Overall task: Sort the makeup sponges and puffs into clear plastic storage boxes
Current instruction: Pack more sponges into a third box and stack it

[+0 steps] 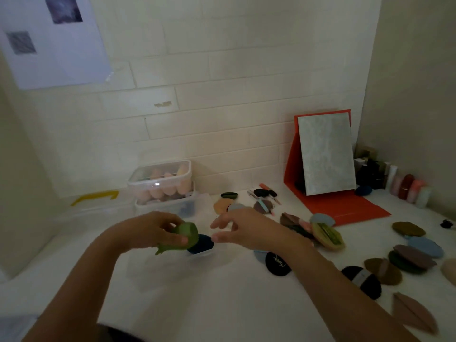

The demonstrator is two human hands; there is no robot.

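The green puff (189, 233) is off the table (222, 304), pinched between the thumb and curled fingers of our left hand (148, 230), with its long axis running from a ribbon-like end at the lower left up to its rounded end at the upper right. That rounded end overlaps a dark blue puff (202, 244), which seems to lie in the far right corner of a low clear box (208, 254). The box's walls are so faint that we can barely trace them. We judge the green puff to be just above that box, so the placing move is a short drop down and slightly right, and the left hand is plainly the nearer one to do it. Our right hand (249, 230) hangs just beside the puff on its right, fingers loosely spread and gripping nothing, its fingertips pointing left toward the puff. Whether they touch it we cannot tell. Farther back, against the wall, stand two stacked boxes (160, 191), the upper one lidded and holding peach sponges (161, 191). Out to the right many loose puffs (408, 229) lie unsorted across the table, closer to the right hand than to the left, and behind them stands a mirror (325, 154) on an orange stand.
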